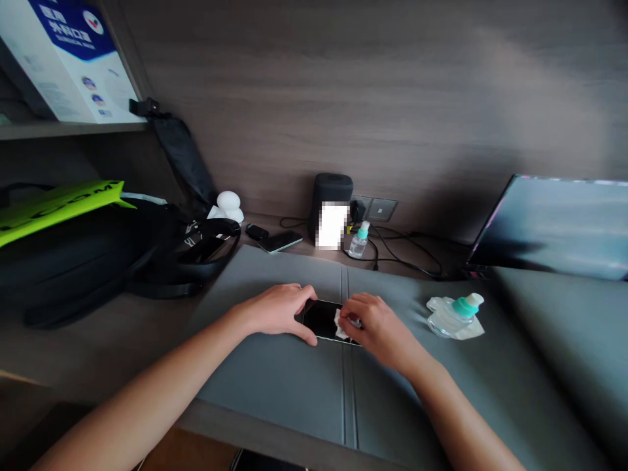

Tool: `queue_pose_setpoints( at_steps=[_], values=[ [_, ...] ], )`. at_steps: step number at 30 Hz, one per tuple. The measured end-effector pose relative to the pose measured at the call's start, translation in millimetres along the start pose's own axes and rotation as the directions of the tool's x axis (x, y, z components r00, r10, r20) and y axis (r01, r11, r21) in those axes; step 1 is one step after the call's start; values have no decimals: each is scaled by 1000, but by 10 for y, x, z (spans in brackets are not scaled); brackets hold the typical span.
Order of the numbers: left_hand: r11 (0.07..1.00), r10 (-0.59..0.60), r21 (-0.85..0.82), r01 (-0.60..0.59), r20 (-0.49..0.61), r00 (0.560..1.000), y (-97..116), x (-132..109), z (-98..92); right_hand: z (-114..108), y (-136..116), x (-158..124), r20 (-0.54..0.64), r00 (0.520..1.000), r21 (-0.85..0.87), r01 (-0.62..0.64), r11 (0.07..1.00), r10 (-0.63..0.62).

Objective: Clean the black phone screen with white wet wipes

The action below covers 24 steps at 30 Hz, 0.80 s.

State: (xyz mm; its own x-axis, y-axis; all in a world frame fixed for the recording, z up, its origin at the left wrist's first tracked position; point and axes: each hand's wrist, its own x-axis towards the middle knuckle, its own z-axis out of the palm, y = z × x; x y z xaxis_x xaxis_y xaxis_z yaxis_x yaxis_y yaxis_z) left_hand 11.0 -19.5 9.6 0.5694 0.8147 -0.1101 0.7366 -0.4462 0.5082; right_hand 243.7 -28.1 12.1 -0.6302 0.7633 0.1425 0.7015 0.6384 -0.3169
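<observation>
A smartphone (321, 318) with a dark screen lies sideways on a grey desk mat (275, 386). My left hand (282, 311) grips its left end, thumb on the near edge and fingers on the far edge. Pinched in my right hand (370, 322) is a white tissue (340, 325), pressed against the right part of the screen. My right fingers hide that end of the phone. To the right, a clear spray bottle (449, 318) with a teal and white top stands on a white piece of tissue (471, 331).
Behind the mat are another phone (280, 241), a black speaker-like device (332, 190), a small spray bottle (358, 242) and black cables (407, 261). A black bag (73, 261) sits at left, a laptop (554, 226) at right. A mask box (73, 59) stands on the shelf.
</observation>
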Motion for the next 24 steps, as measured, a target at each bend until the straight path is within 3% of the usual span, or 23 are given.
queue_pose_setpoints(
  at_steps=[4,7,10,15,20,24],
  values=[
    [1000,21,22,-21,-9,1000,-3,12,6,75,-69,73,-24,997,6,71,997,-71],
    [999,24,25,-23,-23,999,-14,10,10,99,-78,103,-66,997,-42,47,998,-49],
    [1000,19,18,-18,-19,1000,-12,7,9,83,-62,87,-53,998,-71,15,997,-19],
    [1000,17,21,-17,-18,1000,17,9,4,128,-131,117,-40,992,-49,122,991,-124],
    [1000,20,25,-19,-25,999,13,1,6,169,-197,171,-71,994,-144,69,987,-79],
    [999,28,24,-28,-26,999,15,-1,7,156,-208,166,-35,991,-111,124,986,-128]
  ],
)
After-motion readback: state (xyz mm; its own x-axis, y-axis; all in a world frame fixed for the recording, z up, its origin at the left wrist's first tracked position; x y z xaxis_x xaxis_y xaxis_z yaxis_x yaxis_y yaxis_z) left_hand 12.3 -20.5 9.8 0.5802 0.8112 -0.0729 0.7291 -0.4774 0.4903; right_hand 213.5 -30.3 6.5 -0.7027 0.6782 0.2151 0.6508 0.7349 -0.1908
